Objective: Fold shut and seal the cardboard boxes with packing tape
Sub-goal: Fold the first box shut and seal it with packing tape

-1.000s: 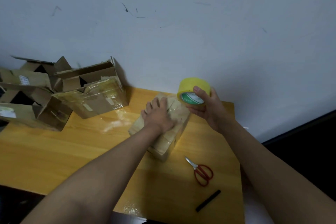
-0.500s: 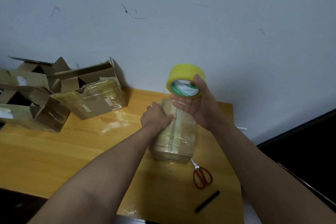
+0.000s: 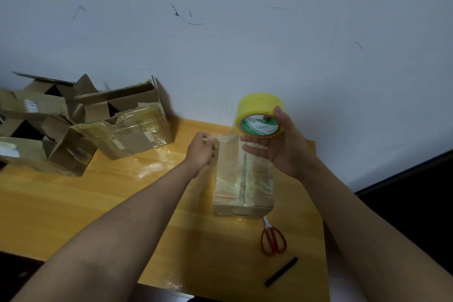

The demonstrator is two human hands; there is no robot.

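Now the right hand (image 3: 277, 147) grips the tape roll (image 3: 259, 115) above the box (image 3: 242, 179) near the bench's (image 3: 73, 203) far edge, while the left hand (image 3: 201, 149) pinches the tape's loose end.

Both forearms are bare from the frame's lower edge to the wrists, with no sleeve, watch or ring showing. The left hand (image 3: 201, 148) and right hand (image 3: 277, 147) wear no gloves.

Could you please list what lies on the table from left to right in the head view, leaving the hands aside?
Pile of open cardboard boxes → taped box leaning on the pile → box being sealed → red scissors → black marker.
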